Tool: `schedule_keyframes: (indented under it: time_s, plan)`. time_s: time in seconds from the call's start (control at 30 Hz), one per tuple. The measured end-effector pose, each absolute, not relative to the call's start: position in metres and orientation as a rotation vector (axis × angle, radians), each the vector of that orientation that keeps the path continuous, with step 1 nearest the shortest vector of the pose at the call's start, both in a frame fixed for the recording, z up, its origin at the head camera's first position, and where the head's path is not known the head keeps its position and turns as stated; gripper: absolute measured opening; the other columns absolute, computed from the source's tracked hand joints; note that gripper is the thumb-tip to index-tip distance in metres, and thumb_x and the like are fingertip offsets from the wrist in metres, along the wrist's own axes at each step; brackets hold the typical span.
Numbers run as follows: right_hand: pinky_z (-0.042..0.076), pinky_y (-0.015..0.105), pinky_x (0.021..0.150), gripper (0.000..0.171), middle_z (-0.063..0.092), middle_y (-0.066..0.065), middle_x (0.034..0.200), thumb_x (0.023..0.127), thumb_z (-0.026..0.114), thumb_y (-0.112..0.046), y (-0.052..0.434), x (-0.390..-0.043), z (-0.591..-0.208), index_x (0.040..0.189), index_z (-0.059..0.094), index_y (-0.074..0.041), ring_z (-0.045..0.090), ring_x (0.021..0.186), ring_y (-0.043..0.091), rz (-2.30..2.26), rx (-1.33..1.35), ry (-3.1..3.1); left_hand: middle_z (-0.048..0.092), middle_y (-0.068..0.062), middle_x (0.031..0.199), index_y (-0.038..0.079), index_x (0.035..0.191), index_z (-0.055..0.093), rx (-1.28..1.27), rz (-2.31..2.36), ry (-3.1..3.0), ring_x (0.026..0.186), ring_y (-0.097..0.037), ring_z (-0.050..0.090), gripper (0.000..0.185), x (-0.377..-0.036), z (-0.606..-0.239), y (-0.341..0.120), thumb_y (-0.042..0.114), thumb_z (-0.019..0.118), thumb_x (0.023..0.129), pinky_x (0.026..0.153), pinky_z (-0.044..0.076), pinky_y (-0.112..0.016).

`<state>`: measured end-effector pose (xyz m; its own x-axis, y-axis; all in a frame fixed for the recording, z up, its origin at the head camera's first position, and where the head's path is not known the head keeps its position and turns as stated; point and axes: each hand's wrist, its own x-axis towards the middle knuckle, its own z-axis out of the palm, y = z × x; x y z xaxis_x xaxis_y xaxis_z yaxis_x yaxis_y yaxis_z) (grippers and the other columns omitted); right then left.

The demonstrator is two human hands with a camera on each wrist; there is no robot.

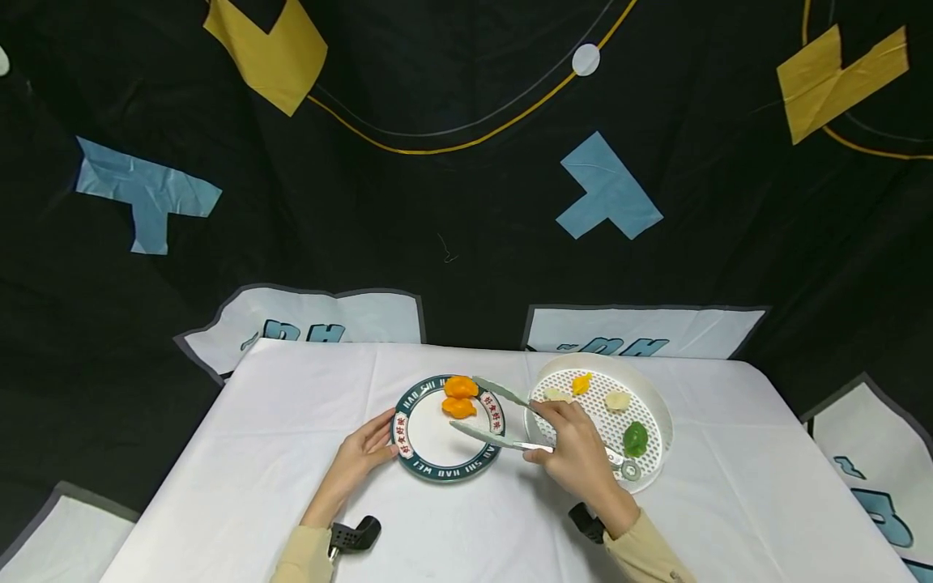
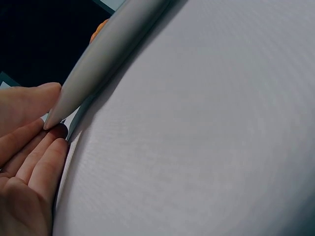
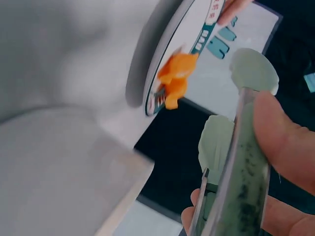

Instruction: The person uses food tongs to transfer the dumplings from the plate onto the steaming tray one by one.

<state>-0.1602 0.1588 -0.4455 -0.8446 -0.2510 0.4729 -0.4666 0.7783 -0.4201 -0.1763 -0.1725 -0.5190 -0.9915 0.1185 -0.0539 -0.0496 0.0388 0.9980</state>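
Tongs [image 1: 510,421] sit in the right hand [image 1: 579,453], fingers and thumb wrapped round the two arms near the hinge end. Tong arms are spread wide, nothing between the tips. Long axis runs from the hand toward about 10 o'clock, out over the plate [image 1: 415,465]. Upper tip ends just beside the two orange dumplings [image 1: 460,397], which lie at the plate's 1 o'clock edge; lower tip hangs over the bare middle of the plate. Right wrist view shows both pale green tips apart, dumplings beyond them, not touching.

Left hand [image 1: 360,457] rests at the plate's 9 o'clock rim, fingers straight and relaxed against the edge, gripping nothing. Left wrist view confirms fingertips [image 2: 49,152] at the rim.

White steamer tray [image 1: 659,405] sits at 3 o'clock of the plate, just beside it, partly under the right hand. In it: yellow piece [image 1: 581,383], two pale pieces [image 1: 617,401], green dumpling [image 1: 636,438]. From the tong tips the tray pieces lie back toward 3 o'clock. Right hand is the nearer one to the tray. All on the white counter [image 1: 255,453].
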Motion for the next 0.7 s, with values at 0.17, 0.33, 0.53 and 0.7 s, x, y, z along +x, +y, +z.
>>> schedule_keyframes:
  time_s: [0.17, 0.33, 0.53, 0.7]
  plan:
    - [0.045, 0.032, 0.068, 0.066, 0.065, 0.009, 0.108, 0.056, 0.091, -0.016, 0.146, -0.164, -0.450, 0.116, 0.068, -0.002, 0.050, 0.084, 0.019, 0.741, 0.585, -2.588, 0.036, -0.028, 0.144, -0.005, 0.143, 0.036, 0.071, 2.091, 2.175, 0.134, -0.034, 0.036, 0.064, -0.177, -0.518, -0.172, -0.005, 0.064, 0.086, 0.104, 0.039, -0.022]
    - [0.049, 0.037, 0.077, 0.063, 0.065, 0.011, 0.106, 0.058, 0.090, -0.014, 0.137, -0.168, -0.454, 0.116, 0.068, -0.001, 0.054, 0.092, 0.024, 0.746, 0.588, -2.597, 0.038, -0.027, 0.143, -0.005, 0.143, 0.037, 0.064, 2.089, 2.193, 0.133, -0.034, 0.038, 0.064, -0.178, -0.519, -0.172, -0.005, 0.064, 0.085, 0.103, 0.040, -0.022]
    - [0.050, 0.037, 0.076, 0.061, 0.066, 0.012, 0.105, 0.059, 0.089, -0.015, 0.132, -0.172, -0.456, 0.115, 0.068, -0.002, 0.054, 0.089, 0.025, 0.717, 0.552, -2.627, 0.038, -0.028, 0.143, -0.005, 0.143, 0.037, 0.067, 2.083, 2.197, 0.133, -0.034, 0.038, 0.064, -0.177, -0.519, -0.172, -0.006, 0.064, 0.085, 0.103, 0.039, -0.022]
    - [0.050, 0.037, 0.075, 0.058, 0.067, 0.012, 0.103, 0.059, 0.089, -0.015, 0.129, -0.174, -0.459, 0.113, 0.070, -0.003, 0.054, 0.087, 0.024, 0.674, 0.524, -2.663, 0.037, -0.026, 0.145, -0.004, 0.143, 0.036, 0.068, 2.081, 2.189, 0.134, -0.032, 0.037, 0.064, -0.177, -0.519, -0.172, -0.006, 0.064, 0.085, 0.104, 0.039, -0.021]
